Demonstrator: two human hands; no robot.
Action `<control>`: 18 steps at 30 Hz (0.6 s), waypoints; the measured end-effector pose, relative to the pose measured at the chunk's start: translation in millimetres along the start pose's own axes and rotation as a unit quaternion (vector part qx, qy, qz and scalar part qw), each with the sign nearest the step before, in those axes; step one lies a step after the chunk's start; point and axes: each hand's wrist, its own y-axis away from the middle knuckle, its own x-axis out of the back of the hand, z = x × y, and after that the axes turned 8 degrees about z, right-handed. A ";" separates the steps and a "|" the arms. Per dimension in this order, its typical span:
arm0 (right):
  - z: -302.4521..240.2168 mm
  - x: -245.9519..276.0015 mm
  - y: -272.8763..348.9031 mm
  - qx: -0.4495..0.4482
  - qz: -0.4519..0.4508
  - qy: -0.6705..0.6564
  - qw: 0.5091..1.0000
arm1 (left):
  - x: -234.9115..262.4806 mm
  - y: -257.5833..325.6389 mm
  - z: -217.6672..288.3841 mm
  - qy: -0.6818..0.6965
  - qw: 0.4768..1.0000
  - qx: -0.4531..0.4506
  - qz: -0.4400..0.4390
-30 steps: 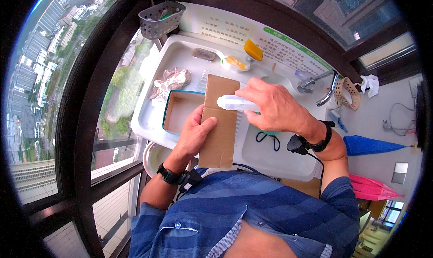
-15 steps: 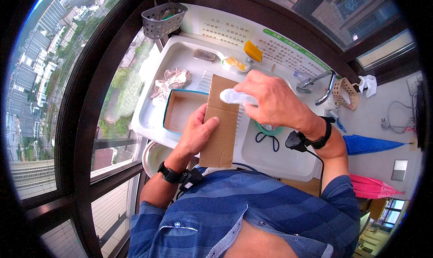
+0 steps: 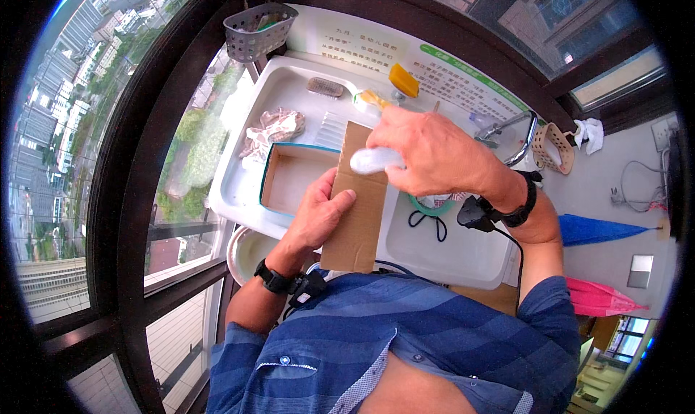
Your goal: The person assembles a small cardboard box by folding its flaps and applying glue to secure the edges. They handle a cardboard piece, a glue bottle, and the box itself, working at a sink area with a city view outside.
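- The left hand [image 3: 316, 211] has its grip closed on the left edge of a cardboard strip [image 3: 355, 222], with the thumb lying on the face.
- The strip is held slantwise above the white sink [image 3: 413, 233].
- The right hand [image 3: 434, 150] pinches a whitish translucent object [image 3: 373, 161] over the upper part of the strip; whether they touch, I cannot tell.
- Left of the strip lies an open box [image 3: 300, 181], near a crumpled cloth [image 3: 271, 133].
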 end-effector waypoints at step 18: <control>7.9 4.4 -29.1 -0.011 -0.007 0.034 0.999 | -0.6 -3.0 1.7 -0.003 1.000 0.019 -0.009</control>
